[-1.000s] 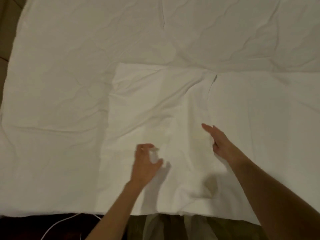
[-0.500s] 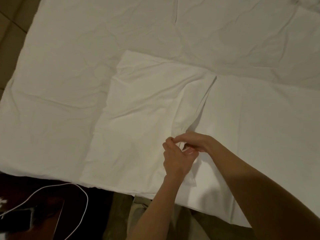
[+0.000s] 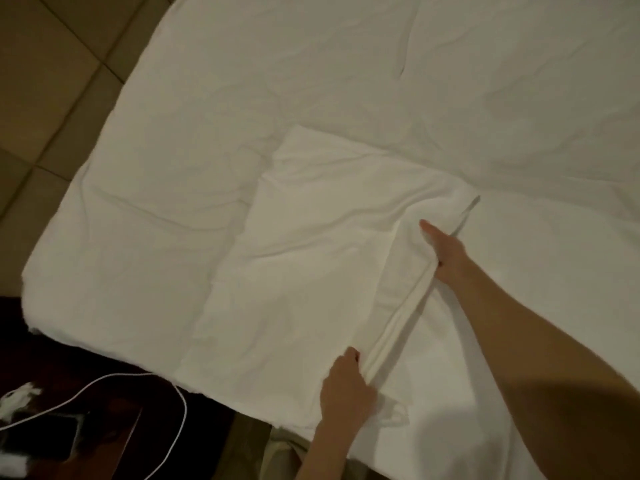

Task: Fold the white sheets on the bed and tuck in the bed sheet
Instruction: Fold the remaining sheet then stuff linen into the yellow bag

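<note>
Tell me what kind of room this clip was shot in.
Most likely a bedroom, perhaps a hotel room: a bed with white sheets, tiled floor, and a dark bedside table with a charging cable.

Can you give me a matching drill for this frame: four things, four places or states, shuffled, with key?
Things:
1. left hand
2. right hand
3. white cable
4. tiled floor

Places or states:
A. upper left, beside the bed
B. grips the near end of the raised fold in the folded sheet
C. lower left, below the bed edge
D. holds the far end of that fold

Pairs: 1-B, 2-D, 3-C, 4-A
</note>
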Available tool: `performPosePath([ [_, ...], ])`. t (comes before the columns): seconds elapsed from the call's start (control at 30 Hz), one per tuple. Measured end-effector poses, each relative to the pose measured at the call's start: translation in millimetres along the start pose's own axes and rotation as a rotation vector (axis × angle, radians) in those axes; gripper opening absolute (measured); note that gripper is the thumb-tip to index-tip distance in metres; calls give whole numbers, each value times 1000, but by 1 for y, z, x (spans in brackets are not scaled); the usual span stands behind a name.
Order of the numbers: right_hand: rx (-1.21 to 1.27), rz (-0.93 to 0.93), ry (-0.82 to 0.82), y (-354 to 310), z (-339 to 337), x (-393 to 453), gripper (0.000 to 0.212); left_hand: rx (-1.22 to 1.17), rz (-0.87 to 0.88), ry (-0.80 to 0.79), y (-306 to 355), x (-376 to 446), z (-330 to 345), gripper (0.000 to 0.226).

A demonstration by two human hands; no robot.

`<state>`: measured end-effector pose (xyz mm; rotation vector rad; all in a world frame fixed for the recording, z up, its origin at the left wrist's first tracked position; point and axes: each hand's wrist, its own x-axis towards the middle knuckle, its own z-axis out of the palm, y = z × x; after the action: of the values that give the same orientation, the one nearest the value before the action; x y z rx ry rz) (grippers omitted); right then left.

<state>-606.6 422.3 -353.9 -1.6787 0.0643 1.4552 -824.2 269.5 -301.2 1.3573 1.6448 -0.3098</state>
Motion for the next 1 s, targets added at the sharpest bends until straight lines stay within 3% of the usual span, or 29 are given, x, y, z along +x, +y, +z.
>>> performPosePath([
  [0.1,-58,-107,83,-18,22,33,82,-23,56,159,-10,-3,-33,43],
  [0.27,38,-229,59,-48,108,-4,43,-29,239,384,-51,-1,-138,36],
  [0.4,84,-282,-11,-70,195,-44,54,44,307,475,-91,7,-224,27],
  [0.57,30,-266,-161,-74,324,-82,50,-39,357,422,-159,17,-314,35],
  [0.7,115,-209,-287,-54,425,-100,45,-113,329,426,-215,28,-379,36],
  [0.8,162,-153,-381,-37,494,-109,44,-43,293,529,-257,41,-431,29],
  [1.0,170,-121,-478,-22,602,-124,41,39,138,714,-318,55,-521,37],
])
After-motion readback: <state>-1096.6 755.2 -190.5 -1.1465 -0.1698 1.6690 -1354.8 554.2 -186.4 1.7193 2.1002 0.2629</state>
